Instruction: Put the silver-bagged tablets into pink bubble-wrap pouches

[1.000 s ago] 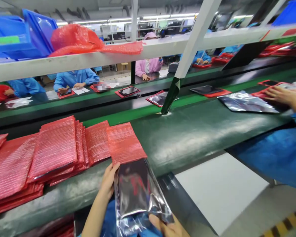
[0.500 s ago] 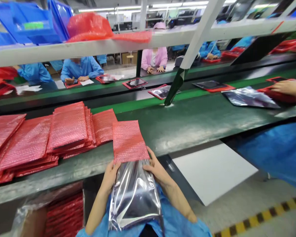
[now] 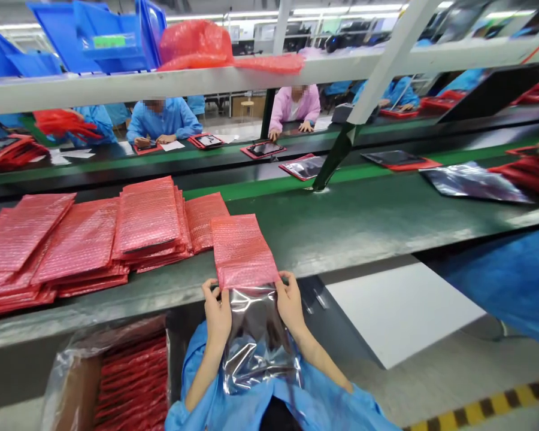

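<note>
A red bubble-wrap bag lies partly over the near edge of the green bench, its lower edge toward me. At that edge it meets a shiny silver film bag, which hangs down over my lap; how far it reaches inside the red one is hidden. My left hand pinches the red bag's near left corner, beside the silver film. Opposite it, my right hand has thumb and fingers closed on the near right corner. Stacks of filled-looking red bubble-wrap bags rest to the left of my hands.
Below the bench at left stands a lined carton packed with red bubble-wrap bags. A white board sits lower right. A slanted post rises from the bench. Silver bags lie farther right, near a co-worker's hand. People work across the line.
My hands have shifted to the red bag's near corners, and less of the silver bag shows below it. My view has turned slightly left. Across the line, a person's hand now touches a tablet.
</note>
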The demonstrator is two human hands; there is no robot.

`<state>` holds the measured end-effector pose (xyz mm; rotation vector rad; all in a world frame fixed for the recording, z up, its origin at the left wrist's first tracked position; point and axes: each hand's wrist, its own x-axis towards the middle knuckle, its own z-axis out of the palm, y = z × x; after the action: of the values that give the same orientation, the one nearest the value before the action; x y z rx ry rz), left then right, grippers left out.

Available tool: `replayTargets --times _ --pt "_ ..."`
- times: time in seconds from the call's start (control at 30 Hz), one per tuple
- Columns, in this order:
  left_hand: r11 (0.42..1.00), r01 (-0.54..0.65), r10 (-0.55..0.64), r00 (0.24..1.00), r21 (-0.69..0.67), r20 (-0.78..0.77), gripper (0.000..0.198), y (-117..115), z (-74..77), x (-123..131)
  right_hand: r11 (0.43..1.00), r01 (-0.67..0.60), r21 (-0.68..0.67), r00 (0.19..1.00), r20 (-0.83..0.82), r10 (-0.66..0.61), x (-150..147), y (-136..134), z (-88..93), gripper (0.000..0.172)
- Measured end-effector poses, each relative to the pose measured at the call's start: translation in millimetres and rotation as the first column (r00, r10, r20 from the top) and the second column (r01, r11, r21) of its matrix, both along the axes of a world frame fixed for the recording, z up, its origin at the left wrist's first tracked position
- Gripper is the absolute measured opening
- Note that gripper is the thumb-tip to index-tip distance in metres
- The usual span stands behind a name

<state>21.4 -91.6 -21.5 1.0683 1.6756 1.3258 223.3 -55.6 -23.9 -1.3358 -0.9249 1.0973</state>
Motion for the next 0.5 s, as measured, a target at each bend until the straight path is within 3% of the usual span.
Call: replayTargets --times 0.13,0.27,0.37,0.5 --pt "0.997 -0.022 0.031 0.991 0.072 -0.132 0.026 -8.7 -5.4 -9.2 0.997 0.026 0.073 0.993 0.114 -0.034 3.8 -17.6 -6.7 0.043" --pt "0.984 0.063 -0.027 0.977 0.165 -0.209 0.029 -17.9 -6.4 -26.4 0.984 -0.126 0.123 0.916 0.395 0.068 22.3 -30.5 -20.9 0.035" --pt "0.962 0.205 -0.163 0.961 0.181 -0.222 0.031 -23.8 -2.7 -47.6 0.954 -0.254 0.157 0.808 0.577 0.120 38.5 -40.5 -34.0 0.033" --pt "0.921 0.378 -0.362 0.919 0.090 -0.159 0.029 -35.6 0.6 -77.0 0.879 -0.432 0.203 0.693 0.699 0.179 53.8 -64.9 -48.6 0.027"
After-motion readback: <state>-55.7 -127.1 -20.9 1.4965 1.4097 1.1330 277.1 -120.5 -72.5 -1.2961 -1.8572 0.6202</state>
